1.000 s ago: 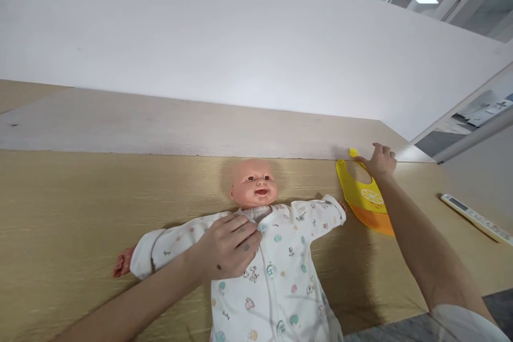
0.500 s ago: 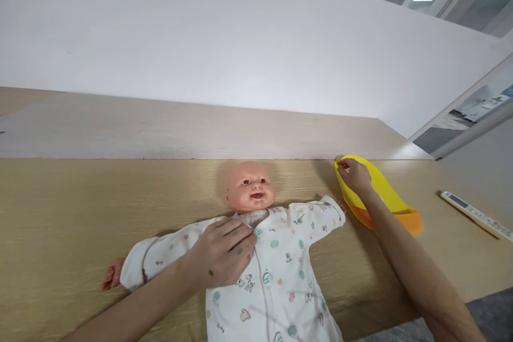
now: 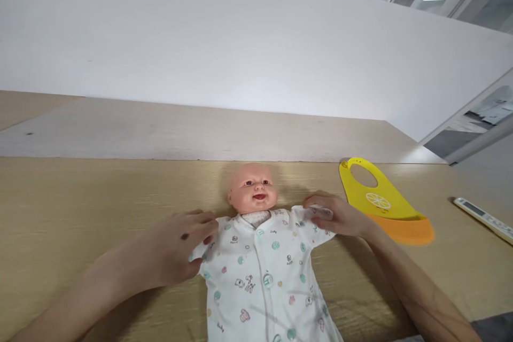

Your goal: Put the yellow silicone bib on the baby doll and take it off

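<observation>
A baby doll [image 3: 253,189] lies on its back on the table, dressed in a white button-front outfit [image 3: 256,272] with small coloured prints. My left hand [image 3: 182,248] curls round the sleeved arm on the picture's left, close to the shoulder, thumb below and fingers above. On the other side my right hand [image 3: 334,214] grips the opposite sleeved arm with bent fingers. Both of the doll's hands are hidden by mine. Just right of my right hand lies a yellow bib [image 3: 366,184] with an orange pocket [image 3: 409,230] and a white citrus-slice print; I am not touching it.
At the far right lies a slim white remote-like device [image 3: 483,219] with a dark display. A white partition [image 3: 240,37] rises behind the wooden table [image 3: 80,197]. Grey fabric [image 3: 495,328] shows at the lower right corner.
My right hand has left the bib's neck end and moved left onto the doll's arm. My left hand has shifted from the doll's chest to its other arm.
</observation>
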Motion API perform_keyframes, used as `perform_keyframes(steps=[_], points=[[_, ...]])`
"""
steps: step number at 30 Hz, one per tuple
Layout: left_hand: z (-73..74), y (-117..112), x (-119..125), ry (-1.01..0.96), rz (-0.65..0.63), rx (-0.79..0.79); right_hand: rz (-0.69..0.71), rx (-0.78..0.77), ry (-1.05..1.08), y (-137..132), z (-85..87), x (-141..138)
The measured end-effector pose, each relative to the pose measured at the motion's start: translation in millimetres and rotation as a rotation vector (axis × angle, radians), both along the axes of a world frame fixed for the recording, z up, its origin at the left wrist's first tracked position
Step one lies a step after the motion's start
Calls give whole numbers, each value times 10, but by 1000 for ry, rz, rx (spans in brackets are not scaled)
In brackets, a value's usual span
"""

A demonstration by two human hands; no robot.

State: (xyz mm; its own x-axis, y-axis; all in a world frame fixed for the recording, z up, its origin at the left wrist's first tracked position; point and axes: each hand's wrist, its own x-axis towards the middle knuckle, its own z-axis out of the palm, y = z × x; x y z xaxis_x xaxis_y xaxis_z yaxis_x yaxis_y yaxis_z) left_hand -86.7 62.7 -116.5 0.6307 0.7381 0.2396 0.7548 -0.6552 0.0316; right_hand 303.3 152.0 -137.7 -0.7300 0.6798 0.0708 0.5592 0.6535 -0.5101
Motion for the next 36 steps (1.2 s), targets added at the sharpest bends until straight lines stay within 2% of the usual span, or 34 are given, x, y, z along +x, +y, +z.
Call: perform_keyframes(steps=[4, 6, 11, 15, 19, 23, 27, 30, 33, 36], points=[[-211, -45, -67, 141, 22, 1, 127, 34, -27, -123, -35, -138], [-248, -41, -17, 195, 36, -44, 159, 63, -66, -152, -67, -180], [-136, 0, 189, 320, 136, -287, 194, 52, -152, -197, -135, -237], [-55, 20, 295, 342, 149, -332, 205, 119, -184, -214, -177, -244], [-36, 41, 305, 294, 174, -313, 178, 243, -170, -193, -268, -283], [3, 103, 288, 290, 230, -198, 129, 437, -94, -131, -368, -318], [0, 156, 327, 299, 339, -30, -30, 723, -83, -115, -416, -385], [-72, 164, 385, 284, 421, 11, -191, 868, -96, -145, -471, -473], [-163, 168, 396, 278, 475, -73, -219, 846, -81, -173, -544, -549], [-211, 170, 339, 327, 410, -227, -153, 717, -96, -189, -591, -582]])
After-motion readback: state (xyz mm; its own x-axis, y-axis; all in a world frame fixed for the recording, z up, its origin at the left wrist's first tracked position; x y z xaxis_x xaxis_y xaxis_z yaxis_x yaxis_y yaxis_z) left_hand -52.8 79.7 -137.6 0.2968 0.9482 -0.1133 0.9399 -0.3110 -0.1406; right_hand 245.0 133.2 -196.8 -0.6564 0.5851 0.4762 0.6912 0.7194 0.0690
